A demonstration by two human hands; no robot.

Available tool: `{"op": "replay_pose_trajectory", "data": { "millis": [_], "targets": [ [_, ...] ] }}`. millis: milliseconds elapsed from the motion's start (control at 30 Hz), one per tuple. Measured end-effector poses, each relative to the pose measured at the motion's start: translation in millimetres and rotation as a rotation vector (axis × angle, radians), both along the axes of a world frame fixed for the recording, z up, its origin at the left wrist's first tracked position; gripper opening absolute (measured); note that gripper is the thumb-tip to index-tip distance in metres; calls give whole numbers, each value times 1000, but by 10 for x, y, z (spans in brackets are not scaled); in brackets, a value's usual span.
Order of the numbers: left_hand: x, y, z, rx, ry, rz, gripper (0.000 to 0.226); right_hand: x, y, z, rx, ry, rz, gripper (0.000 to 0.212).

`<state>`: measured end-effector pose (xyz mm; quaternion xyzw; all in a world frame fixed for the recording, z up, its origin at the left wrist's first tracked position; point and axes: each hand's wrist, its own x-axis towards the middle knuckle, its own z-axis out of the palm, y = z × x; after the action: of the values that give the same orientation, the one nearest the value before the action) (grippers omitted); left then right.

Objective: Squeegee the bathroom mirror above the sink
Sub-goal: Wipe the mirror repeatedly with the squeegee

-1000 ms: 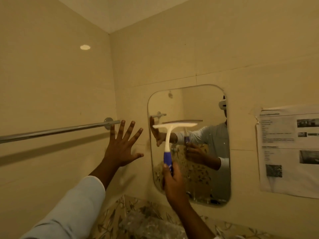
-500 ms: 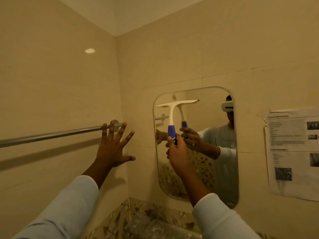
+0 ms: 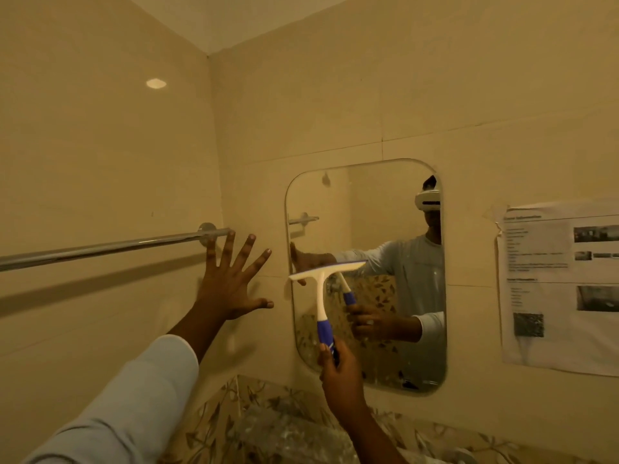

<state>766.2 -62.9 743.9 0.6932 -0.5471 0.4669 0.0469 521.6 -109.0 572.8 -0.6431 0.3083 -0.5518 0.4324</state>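
One squeegee (image 3: pixel 322 289), likely light and stiff, sets its blade against the left edge of the mirror (image 3: pixel 385 212) at mid-height. The right hand (image 3: pixel 341 373) grips its blue handle low, a sound hold. The left hand (image 3: pixel 231 286) spreads straight fingers (image 3: pixel 249 249) on the wall (image 3: pixel 254 182).

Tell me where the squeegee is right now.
Head view, near centre: the squeegee has its blade across the left half of the mirror at mid-height, its blue handle gripped from below by the right hand, just right of the spread left hand.
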Motion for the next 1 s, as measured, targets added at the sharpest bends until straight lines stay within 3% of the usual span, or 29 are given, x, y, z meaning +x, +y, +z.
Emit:
{"op": "replay_pose_trajectory", "data": {
  "millis": [133, 333, 633, 733, 867, 933, 1000],
  "targets": [
    [-91, -166, -3, 26, 21, -2, 125, -105, 66, -387, 52, 57, -46, 8],
    [-199, -386, -71, 83, 67, 44, 132, -248, 168, -744, 114, 86, -62, 18],
    [-320, -614, -187, 54, 196, -2, 120, -522, 305, -1095, 336, 165, -92, 15],
    [-387, -639, -213, 48, 196, 9, 121, -551, 412, -1148, 253, 139, -138, 17],
    [-412, -680, -266, 11, 233, -10, 121, -557, 319, -712, 444, -265, -290, 12],
    [-394, -690, -291, -4, 245, -19, 122, -579, 350, -534, 329, -219, -289, 13],
    [-376, -697, -297, -4, 267, -27, 123, -529, 481, -263, 152, -203, -127, 18]
  ]
}}
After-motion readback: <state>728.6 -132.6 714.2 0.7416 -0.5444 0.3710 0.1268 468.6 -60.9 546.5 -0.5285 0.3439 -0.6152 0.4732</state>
